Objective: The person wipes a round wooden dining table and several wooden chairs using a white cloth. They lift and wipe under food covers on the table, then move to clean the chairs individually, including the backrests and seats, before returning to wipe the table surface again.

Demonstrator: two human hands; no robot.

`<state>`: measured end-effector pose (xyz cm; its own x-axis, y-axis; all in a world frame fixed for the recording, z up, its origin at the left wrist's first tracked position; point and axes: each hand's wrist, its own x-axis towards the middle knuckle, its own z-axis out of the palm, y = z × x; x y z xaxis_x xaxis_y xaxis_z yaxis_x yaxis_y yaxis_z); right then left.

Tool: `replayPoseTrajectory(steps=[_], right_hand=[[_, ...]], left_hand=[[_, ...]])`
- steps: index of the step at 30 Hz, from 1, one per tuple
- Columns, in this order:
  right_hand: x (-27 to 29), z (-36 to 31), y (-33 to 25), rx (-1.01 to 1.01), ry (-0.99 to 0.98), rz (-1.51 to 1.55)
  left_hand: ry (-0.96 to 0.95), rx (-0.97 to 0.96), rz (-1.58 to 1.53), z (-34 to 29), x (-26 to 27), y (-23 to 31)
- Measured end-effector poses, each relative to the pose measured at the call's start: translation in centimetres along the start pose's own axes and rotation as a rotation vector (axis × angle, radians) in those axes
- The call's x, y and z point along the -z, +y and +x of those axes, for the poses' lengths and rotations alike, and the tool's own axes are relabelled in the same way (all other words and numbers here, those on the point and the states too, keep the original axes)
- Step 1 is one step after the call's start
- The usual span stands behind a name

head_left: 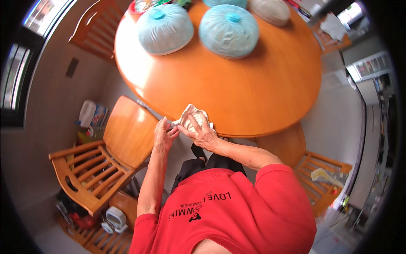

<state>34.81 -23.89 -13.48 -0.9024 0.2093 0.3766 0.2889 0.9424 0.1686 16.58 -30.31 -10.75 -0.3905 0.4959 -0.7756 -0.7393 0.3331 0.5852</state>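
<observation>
Cloth point(186, 114), cream and crumpled, and it's at the near edge of the wooden table point(270, 84), bunched up under the right hand point(203, 132)! That hand lies over it, fingers parted across the folds. Over to the left hand point(162, 134): right beside the cloth's left end, fingers loosely curled and apart, though whether they pinch that end, you can't tell from here. Farther out, two blue mesh domes, the left one point(165, 31) and the right one point(229, 36), sit near the far side, and a wooden chair point(127, 131) stands off to the left.
</observation>
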Motion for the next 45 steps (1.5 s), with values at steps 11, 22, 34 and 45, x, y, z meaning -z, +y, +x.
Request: replayPoseTrajectory(steps=[11,22,34,45], right_hand=[[4.6,-13.1,4.9,-0.338,0.119,-0.051],[9.5,-26.7,11.3,-1.097,0.174,0.206],[0.1,-25.6,13.5,-1.836,1.507,1.571],[5.3,-30.7,27.8,-1.932,1.015,0.869]], left_hand=[[0.357,-0.899,0.903,2.0,-1.8,-2.5],[0.215,-1.205,1.072,1.9,-4.9,-1.2],[-0.454,-1.161,1.373,-1.3,-29.9,-11.9],[-0.617,-1.035,1.820,-5.0,-44.1,-18.4]])
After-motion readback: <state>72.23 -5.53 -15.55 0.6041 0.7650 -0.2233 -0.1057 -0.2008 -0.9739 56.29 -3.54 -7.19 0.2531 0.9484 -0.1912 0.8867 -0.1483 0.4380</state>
